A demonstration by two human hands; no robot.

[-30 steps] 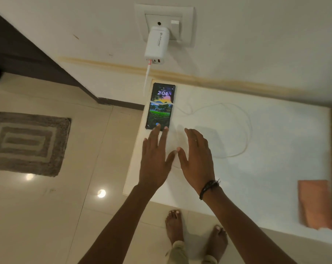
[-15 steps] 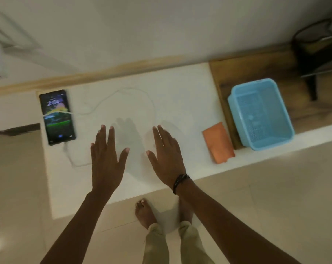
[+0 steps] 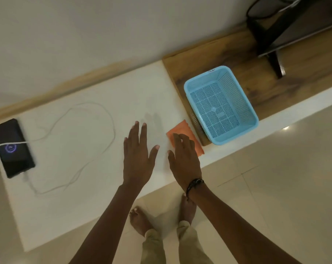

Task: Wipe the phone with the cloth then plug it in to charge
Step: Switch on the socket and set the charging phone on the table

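One phone (image 3: 12, 148) is laid at the counter's (image 3: 81, 206) left end w/ one cable (image 3: 96, 161) plugged in. One orange cloth (image 3: 186, 134) is found beside one blue basket (image 3: 221, 105). Left hand (image 3: 138, 159) is spread flat, empty; right hand (image 3: 184, 159) is held loosely spread over the cloth, contact not determinable.

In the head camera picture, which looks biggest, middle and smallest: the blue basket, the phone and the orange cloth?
1. Blue basket, clearly the biggest.
2. Phone.
3. Orange cloth, smallest, though the right hand hides part of it, so phone versus cloth is unsure.
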